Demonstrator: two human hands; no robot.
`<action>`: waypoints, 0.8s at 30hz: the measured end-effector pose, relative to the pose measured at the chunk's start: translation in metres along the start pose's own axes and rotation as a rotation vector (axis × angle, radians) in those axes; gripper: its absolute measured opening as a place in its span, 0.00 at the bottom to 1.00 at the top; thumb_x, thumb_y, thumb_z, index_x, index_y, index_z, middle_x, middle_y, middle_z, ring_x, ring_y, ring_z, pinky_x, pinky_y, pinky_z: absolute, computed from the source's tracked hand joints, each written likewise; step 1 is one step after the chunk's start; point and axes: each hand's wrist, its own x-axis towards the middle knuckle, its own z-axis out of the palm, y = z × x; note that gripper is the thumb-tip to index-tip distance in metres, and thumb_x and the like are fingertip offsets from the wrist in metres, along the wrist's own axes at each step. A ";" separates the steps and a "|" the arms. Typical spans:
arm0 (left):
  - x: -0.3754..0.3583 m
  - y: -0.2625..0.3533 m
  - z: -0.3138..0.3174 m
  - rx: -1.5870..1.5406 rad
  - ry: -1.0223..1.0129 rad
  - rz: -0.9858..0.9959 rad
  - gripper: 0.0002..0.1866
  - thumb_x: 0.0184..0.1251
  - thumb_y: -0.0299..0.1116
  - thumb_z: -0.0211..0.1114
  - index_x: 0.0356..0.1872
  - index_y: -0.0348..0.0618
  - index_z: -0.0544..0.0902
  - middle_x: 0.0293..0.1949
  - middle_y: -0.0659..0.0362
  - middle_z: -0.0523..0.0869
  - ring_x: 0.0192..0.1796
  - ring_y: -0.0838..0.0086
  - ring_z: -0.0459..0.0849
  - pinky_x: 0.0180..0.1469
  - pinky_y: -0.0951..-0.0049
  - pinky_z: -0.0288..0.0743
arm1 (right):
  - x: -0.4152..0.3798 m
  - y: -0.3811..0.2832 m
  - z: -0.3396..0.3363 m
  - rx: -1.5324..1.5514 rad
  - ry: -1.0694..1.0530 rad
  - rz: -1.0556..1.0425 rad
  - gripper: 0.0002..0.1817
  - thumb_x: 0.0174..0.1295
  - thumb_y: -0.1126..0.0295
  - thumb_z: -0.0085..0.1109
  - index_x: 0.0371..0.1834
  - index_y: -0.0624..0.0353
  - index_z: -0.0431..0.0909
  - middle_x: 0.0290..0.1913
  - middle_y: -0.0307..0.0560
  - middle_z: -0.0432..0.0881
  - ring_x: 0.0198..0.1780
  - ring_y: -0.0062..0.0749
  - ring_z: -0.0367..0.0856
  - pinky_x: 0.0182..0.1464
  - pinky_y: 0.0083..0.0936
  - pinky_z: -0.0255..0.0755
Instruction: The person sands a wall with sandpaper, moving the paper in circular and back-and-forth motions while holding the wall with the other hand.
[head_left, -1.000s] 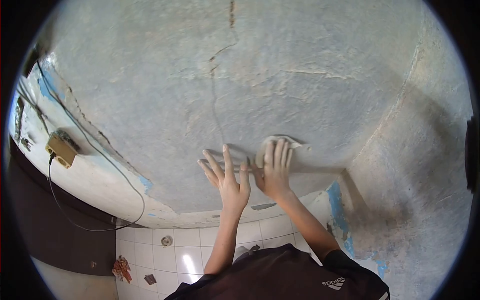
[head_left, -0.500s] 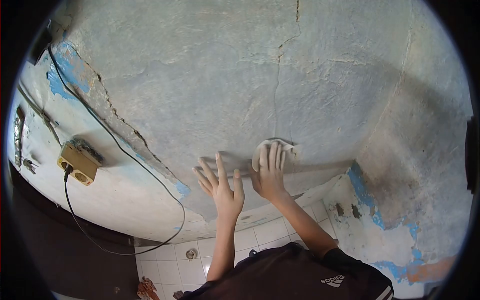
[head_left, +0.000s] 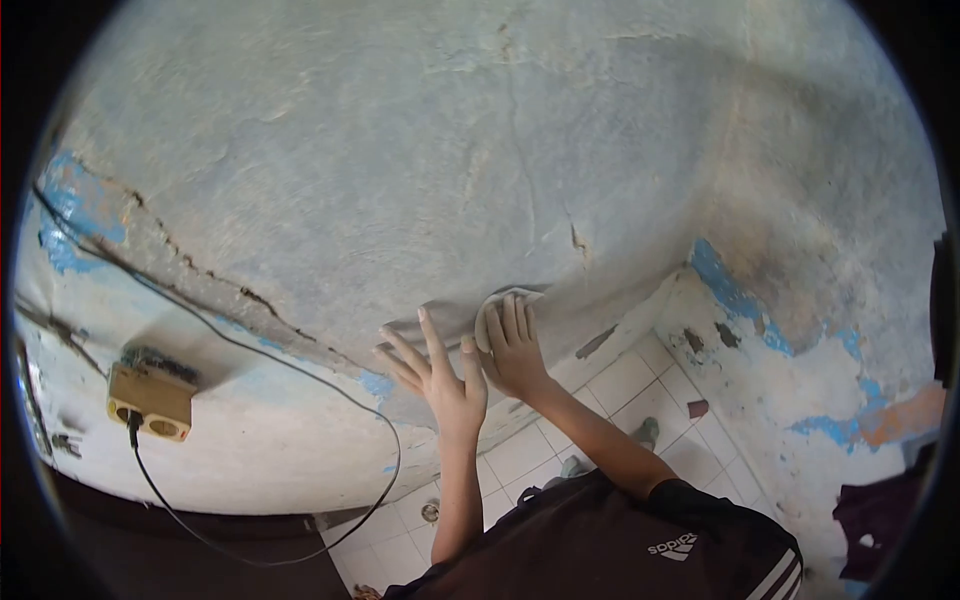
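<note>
My right hand (head_left: pixel 512 350) presses a small pale sheet, sandpaper or cloth (head_left: pixel 489 305), flat against the rough grey plastered wall (head_left: pixel 420 170). Only the sheet's upper edge shows above my fingers. My left hand (head_left: pixel 440 375) lies just to the left of it, fingers spread and palm on the same wall, holding nothing. Both forearms reach up from my dark shirt at the bottom of the view.
A tan socket box (head_left: pixel 150 400) hangs on the wall at the left, with a black cable (head_left: pixel 330 390) looping down and right. Blue paint patches (head_left: pixel 730 290) flake off at the right. White floor tiles (head_left: pixel 620 385) lie below. Dark cloth (head_left: pixel 885 515) sits at bottom right.
Both hands slid down and a little left along the wall, the right one still on the pale sheet. My view swung, so the socket box sits lower and more floor shows.
</note>
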 end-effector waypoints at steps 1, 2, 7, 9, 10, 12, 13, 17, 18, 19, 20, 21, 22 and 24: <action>0.002 0.000 0.003 0.002 0.021 0.007 0.34 0.79 0.49 0.55 0.81 0.51 0.60 0.82 0.39 0.35 0.81 0.34 0.27 0.76 0.32 0.31 | -0.002 0.002 -0.003 -0.008 -0.084 0.043 0.35 0.73 0.59 0.49 0.77 0.69 0.57 0.76 0.80 0.55 0.76 0.76 0.54 0.75 0.67 0.45; 0.004 0.001 0.006 -0.006 0.011 0.018 0.34 0.79 0.49 0.55 0.81 0.51 0.60 0.82 0.39 0.35 0.81 0.34 0.27 0.76 0.32 0.31 | 0.003 0.011 -0.002 -0.019 -0.078 0.055 0.35 0.73 0.59 0.49 0.77 0.69 0.57 0.76 0.80 0.55 0.76 0.76 0.54 0.75 0.67 0.45; 0.001 0.007 0.009 0.010 -0.015 0.034 0.34 0.79 0.50 0.56 0.81 0.56 0.61 0.82 0.38 0.32 0.80 0.31 0.25 0.74 0.27 0.31 | 0.109 0.008 -0.067 0.034 0.227 -0.012 0.35 0.74 0.58 0.48 0.78 0.70 0.56 0.76 0.79 0.54 0.77 0.74 0.53 0.76 0.65 0.46; 0.002 0.010 0.010 0.000 -0.004 0.047 0.34 0.78 0.51 0.56 0.81 0.56 0.61 0.82 0.38 0.31 0.80 0.30 0.24 0.73 0.26 0.30 | 0.118 0.007 -0.069 0.055 0.283 -0.025 0.36 0.74 0.56 0.47 0.78 0.70 0.55 0.76 0.79 0.54 0.78 0.76 0.51 0.75 0.66 0.46; 0.003 0.009 0.012 -0.009 0.010 0.049 0.34 0.78 0.51 0.57 0.81 0.56 0.61 0.82 0.37 0.31 0.79 0.29 0.23 0.73 0.25 0.30 | 0.108 0.009 -0.063 0.050 0.286 -0.020 0.36 0.74 0.56 0.47 0.78 0.70 0.55 0.76 0.79 0.54 0.78 0.76 0.51 0.75 0.66 0.46; 0.005 0.011 0.015 -0.024 0.021 0.055 0.35 0.77 0.51 0.57 0.81 0.56 0.61 0.81 0.37 0.30 0.79 0.28 0.23 0.72 0.24 0.30 | 0.058 0.016 -0.027 -0.087 0.149 -0.154 0.36 0.75 0.56 0.45 0.78 0.71 0.55 0.77 0.78 0.52 0.78 0.77 0.49 0.75 0.66 0.47; 0.006 0.012 0.017 -0.047 0.025 0.061 0.35 0.76 0.48 0.59 0.80 0.53 0.62 0.80 0.33 0.30 0.77 0.25 0.22 0.70 0.21 0.29 | 0.021 0.012 -0.003 -0.047 0.078 -0.063 0.34 0.75 0.59 0.46 0.75 0.73 0.56 0.77 0.79 0.51 0.78 0.80 0.46 0.75 0.67 0.47; 0.009 0.021 0.033 -0.033 0.030 0.077 0.35 0.75 0.45 0.60 0.79 0.50 0.64 0.79 0.29 0.29 0.76 0.21 0.20 0.68 0.18 0.29 | -0.049 0.007 0.033 0.075 -0.167 0.237 0.32 0.76 0.65 0.45 0.75 0.77 0.54 0.79 0.77 0.46 0.78 0.82 0.41 0.78 0.64 0.44; 0.011 0.022 0.033 -0.030 0.021 0.077 0.35 0.75 0.45 0.60 0.79 0.50 0.64 0.79 0.29 0.29 0.76 0.21 0.20 0.68 0.18 0.29 | -0.040 0.013 0.030 0.078 -0.169 0.245 0.32 0.76 0.65 0.45 0.75 0.77 0.54 0.79 0.77 0.46 0.78 0.82 0.41 0.78 0.64 0.44; 0.011 0.023 0.033 -0.028 0.016 0.109 0.35 0.74 0.46 0.60 0.79 0.50 0.64 0.79 0.29 0.29 0.75 0.21 0.20 0.67 0.17 0.29 | -0.019 0.024 0.023 0.210 0.042 0.401 0.32 0.77 0.64 0.43 0.77 0.76 0.52 0.79 0.79 0.45 0.79 0.80 0.41 0.78 0.61 0.43; 0.011 0.025 0.034 -0.032 0.017 0.136 0.35 0.74 0.46 0.60 0.79 0.51 0.64 0.79 0.29 0.29 0.75 0.20 0.19 0.67 0.17 0.29 | -0.006 0.035 0.014 0.336 0.255 0.546 0.32 0.78 0.63 0.41 0.79 0.74 0.51 0.79 0.80 0.44 0.80 0.77 0.41 0.79 0.59 0.42; 0.011 0.026 0.036 -0.037 0.018 0.126 0.35 0.74 0.46 0.60 0.79 0.51 0.64 0.79 0.29 0.29 0.75 0.20 0.19 0.67 0.17 0.29 | -0.003 0.043 0.008 0.330 0.246 0.543 0.32 0.78 0.63 0.41 0.79 0.74 0.51 0.79 0.80 0.44 0.80 0.77 0.41 0.79 0.59 0.42; 0.011 0.026 0.037 -0.007 0.014 0.142 0.35 0.75 0.48 0.60 0.79 0.53 0.63 0.80 0.31 0.30 0.76 0.23 0.20 0.68 0.18 0.28 | -0.002 0.048 0.003 0.406 0.277 0.561 0.33 0.79 0.64 0.39 0.79 0.75 0.48 0.79 0.80 0.41 0.81 0.75 0.38 0.80 0.56 0.40; 0.012 0.028 0.041 0.030 0.013 0.167 0.35 0.76 0.51 0.59 0.80 0.54 0.63 0.80 0.33 0.30 0.77 0.26 0.20 0.70 0.20 0.27 | -0.009 0.043 0.009 0.491 0.316 0.579 0.33 0.80 0.64 0.37 0.80 0.76 0.45 0.80 0.81 0.38 0.81 0.73 0.36 0.80 0.53 0.38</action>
